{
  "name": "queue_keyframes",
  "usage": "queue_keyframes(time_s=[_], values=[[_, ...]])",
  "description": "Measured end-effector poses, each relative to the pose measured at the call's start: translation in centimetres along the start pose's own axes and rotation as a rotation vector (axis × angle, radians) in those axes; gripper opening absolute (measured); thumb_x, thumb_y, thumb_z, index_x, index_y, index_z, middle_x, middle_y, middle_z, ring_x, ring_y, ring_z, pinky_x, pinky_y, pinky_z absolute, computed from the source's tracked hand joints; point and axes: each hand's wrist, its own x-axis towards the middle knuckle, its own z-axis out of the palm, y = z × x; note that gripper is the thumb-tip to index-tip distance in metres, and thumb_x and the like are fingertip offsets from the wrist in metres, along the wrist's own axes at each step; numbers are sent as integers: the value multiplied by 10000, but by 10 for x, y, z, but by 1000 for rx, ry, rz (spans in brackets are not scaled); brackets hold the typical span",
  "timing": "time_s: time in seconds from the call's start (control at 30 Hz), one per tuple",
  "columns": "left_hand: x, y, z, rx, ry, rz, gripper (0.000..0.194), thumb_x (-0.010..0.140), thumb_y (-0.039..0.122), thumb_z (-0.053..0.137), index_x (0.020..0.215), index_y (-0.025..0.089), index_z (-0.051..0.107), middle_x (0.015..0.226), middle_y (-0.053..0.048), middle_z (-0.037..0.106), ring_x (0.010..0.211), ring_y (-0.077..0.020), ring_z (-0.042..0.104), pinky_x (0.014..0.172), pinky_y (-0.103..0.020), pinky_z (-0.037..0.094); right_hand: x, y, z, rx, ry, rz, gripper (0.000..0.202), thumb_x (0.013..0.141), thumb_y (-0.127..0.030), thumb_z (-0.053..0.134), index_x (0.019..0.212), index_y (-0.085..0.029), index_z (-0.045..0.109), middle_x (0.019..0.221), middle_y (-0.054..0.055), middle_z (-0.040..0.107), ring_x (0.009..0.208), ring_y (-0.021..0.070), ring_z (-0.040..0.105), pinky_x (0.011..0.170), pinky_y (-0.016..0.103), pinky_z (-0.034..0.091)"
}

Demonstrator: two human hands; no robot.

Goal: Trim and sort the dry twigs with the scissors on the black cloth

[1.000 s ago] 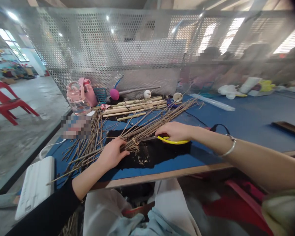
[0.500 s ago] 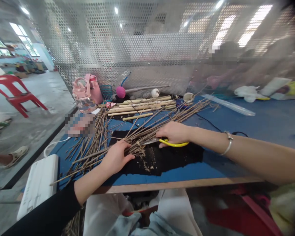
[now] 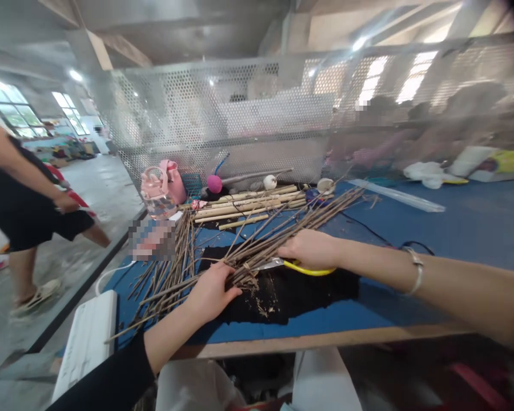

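Observation:
My left hand (image 3: pixel 212 291) is closed around thin brown twigs (image 3: pixel 246 264) lying slantwise over a black cloth (image 3: pixel 312 294). In my right hand (image 3: pixel 310 249) is a pair of scissors with yellow handles (image 3: pixel 310 270); the metal blades lie close against the twigs just right of my left fingers. The right fingers are curled over the handles and partly hidden. Small pale shavings are scattered on the cloth below the blades. More loose twigs (image 3: pixel 171 274) lie to the left of my left hand.
Behind the twigs are thicker bamboo sticks (image 3: pixel 244 208), a pink ball (image 3: pixel 215 184), and a pink bottle (image 3: pixel 159 197). A white power strip (image 3: pixel 88 342) sits at the left edge. A clear plastic strip (image 3: pixel 398 196) lies right. A perforated metal screen (image 3: pixel 223 114) stands behind; a person (image 3: pixel 29 194) is at left.
The view has tilted up, so the table sits lower in the picture. A person has come into view at the left, in front of the red chair. Both hands keep their holds.

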Motion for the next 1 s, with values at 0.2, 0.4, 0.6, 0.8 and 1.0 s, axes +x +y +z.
queue_keyframes(time_s=[0.2,0.4,0.6,0.8,1.0], values=[[-4,15,-15,97,-35,55,290,805,297,577,1075,193,566,1055,-74,596,1004,-210,552,891,-328,437,-63,-20,4,117,30,507,204,773,-402,547,838,-213,585,772,71,691,706,267,660,513,275,331],[2,29,-28,247,-10,49,193,860,281,479,962,214,628,981,-60,593,936,-195,565,827,-308,457,-113,-33,44,324,-34,915,184,768,-344,535,883,-199,533,728,99,681,694,300,657,517,301,375],[24,23,-25,168,-37,161,220,854,181,450,951,187,647,955,-61,608,901,-167,577,871,-285,438,-116,-28,25,361,-161,787,151,772,-247,521,900,-195,582,879,115,682,800,287,653,610,325,431],[40,18,-29,215,-78,193,241,817,164,480,975,177,661,956,-65,621,917,-189,576,876,-294,425,-34,-44,2,320,212,421,288,807,-198,510,1089,-199,569,1093,91,616,1024,231,566,811,313,427],[46,21,-20,325,-244,250,391,788,140,497,1152,230,608,994,-69,587,921,-205,589,834,-295,438,27,-50,30,343,274,322,370,741,-102,521,1100,-182,571,1103,110,559,1079,256,484,865,377,380]])
